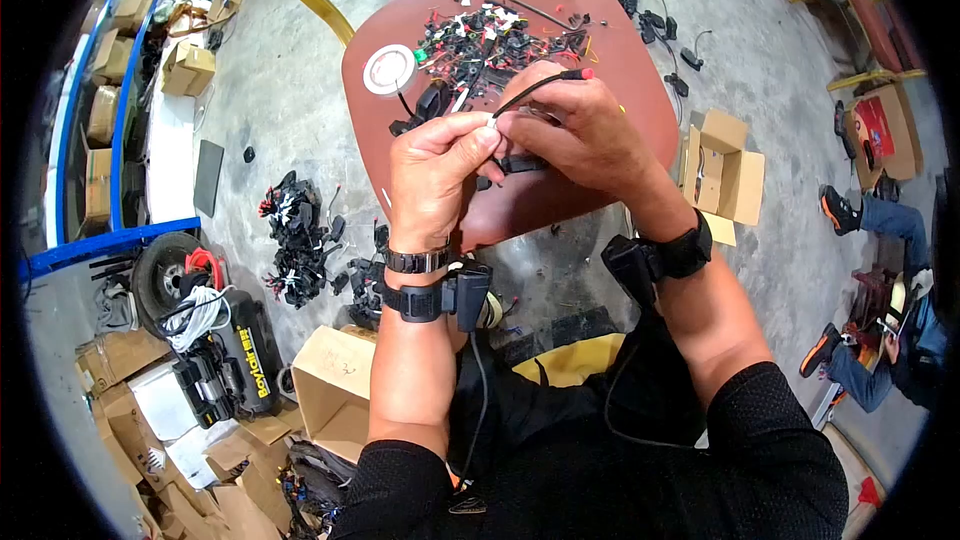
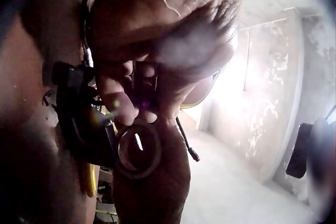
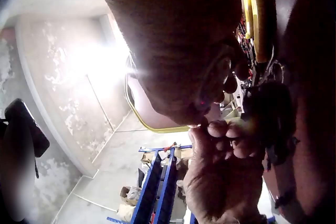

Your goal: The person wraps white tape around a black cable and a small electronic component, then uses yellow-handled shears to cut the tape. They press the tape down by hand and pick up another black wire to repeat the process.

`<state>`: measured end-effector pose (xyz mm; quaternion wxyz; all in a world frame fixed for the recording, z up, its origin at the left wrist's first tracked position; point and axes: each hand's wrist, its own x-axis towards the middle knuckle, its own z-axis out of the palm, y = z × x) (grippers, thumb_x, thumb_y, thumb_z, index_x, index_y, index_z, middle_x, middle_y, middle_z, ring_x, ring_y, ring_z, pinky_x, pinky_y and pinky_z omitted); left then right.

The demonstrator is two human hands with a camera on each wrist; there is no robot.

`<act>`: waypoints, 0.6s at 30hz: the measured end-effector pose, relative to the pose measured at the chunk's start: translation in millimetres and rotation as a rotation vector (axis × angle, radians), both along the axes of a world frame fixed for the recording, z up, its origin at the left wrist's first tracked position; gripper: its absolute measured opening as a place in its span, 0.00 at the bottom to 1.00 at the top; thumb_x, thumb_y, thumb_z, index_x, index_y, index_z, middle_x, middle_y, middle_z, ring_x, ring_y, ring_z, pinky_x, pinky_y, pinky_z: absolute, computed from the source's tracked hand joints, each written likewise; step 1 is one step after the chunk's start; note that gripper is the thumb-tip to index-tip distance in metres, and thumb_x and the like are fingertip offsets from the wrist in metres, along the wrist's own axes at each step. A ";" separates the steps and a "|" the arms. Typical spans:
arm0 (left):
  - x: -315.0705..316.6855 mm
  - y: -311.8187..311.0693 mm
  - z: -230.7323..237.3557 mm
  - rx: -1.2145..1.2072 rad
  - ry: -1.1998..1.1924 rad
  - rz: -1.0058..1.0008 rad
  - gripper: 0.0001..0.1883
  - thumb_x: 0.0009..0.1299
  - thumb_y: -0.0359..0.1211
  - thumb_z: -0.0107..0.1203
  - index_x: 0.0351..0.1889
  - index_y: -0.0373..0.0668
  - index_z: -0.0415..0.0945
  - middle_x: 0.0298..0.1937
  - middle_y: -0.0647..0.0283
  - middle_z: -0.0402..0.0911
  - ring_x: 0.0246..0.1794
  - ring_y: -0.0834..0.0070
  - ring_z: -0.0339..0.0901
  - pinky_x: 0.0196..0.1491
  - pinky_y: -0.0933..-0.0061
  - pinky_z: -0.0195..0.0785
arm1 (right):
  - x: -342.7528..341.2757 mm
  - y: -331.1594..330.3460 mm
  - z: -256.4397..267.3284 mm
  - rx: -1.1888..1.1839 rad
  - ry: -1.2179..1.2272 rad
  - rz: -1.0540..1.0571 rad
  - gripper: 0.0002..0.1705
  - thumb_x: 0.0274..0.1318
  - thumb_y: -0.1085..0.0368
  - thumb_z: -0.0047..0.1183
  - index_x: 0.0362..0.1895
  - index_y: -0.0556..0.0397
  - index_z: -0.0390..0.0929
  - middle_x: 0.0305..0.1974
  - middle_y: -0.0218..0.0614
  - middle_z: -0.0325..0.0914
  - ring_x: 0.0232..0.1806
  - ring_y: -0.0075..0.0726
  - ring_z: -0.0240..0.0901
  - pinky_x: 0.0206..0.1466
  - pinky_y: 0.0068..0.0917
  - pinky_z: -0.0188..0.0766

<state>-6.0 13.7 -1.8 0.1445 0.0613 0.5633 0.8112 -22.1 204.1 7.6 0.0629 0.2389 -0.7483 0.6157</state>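
In the head view, both hands meet over the near half of a red-brown tabletop. My left hand pinches a small white piece between thumb and forefinger, at the lower end of a black cable. My right hand has thumb and fingers bent in at that same spot, gripping the cable, whose red-tipped end sticks out over the knuckles. Black parts show below the fingers. In the left wrist view, a red-tipped cable end protrudes beside the hands; the pinched spot is mostly hidden.
A heap of small connectors and wire pieces covers the table's far middle, beside a white roll. Open cardboard boxes stand right and near left. Black cable bundles lie on the floor; another person's legs show far right.
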 end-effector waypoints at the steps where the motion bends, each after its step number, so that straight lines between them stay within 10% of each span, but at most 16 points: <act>1: 0.5 0.3 0.2 -0.002 -0.005 0.002 0.12 0.70 0.28 0.58 0.48 0.30 0.78 0.37 0.56 0.82 0.34 0.72 0.80 0.32 0.75 0.78 | 1.1 -0.6 0.8 -0.022 -0.035 0.003 0.06 0.52 0.66 0.60 0.31 0.56 0.81 0.29 0.38 0.80 0.32 0.38 0.79 0.36 0.33 0.75; 18: 3.9 5.4 8.0 -0.025 0.004 0.079 0.09 0.64 0.23 0.63 0.42 0.34 0.79 0.35 0.65 0.83 0.31 0.84 0.78 0.30 0.84 0.73 | -2.6 0.8 -2.9 0.129 0.298 -0.039 0.04 0.49 0.67 0.61 0.31 0.51 0.81 0.35 0.34 0.81 0.36 0.39 0.80 0.40 0.33 0.77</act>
